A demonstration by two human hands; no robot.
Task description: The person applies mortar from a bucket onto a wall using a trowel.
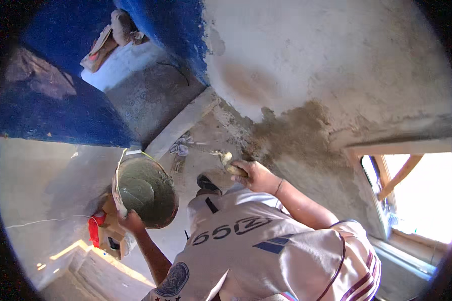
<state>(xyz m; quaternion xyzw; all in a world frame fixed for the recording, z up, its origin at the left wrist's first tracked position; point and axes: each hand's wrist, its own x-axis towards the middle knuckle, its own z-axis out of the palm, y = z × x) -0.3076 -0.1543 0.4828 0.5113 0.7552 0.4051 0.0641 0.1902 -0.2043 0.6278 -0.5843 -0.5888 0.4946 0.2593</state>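
Note:
At the left is a round bucket with wet grey mortar inside. My left hand is closed at its near rim, beside the wire handle; the fingers are partly hidden. My right hand, with a thin band at the wrist, wraps round the wooden handle of what looks like a trowel. Its far end points away from me toward the foot of the wall, and the blade hardly shows. Beyond it, a dark damp patch of mortar spreads over the lower wall.
A bright window opening lies at the right. Blue-painted wall fills the far left. A low ledge crosses beyond the bucket, with crumpled scraps near it. A red object sits left of the bucket; my dark shoe shows below.

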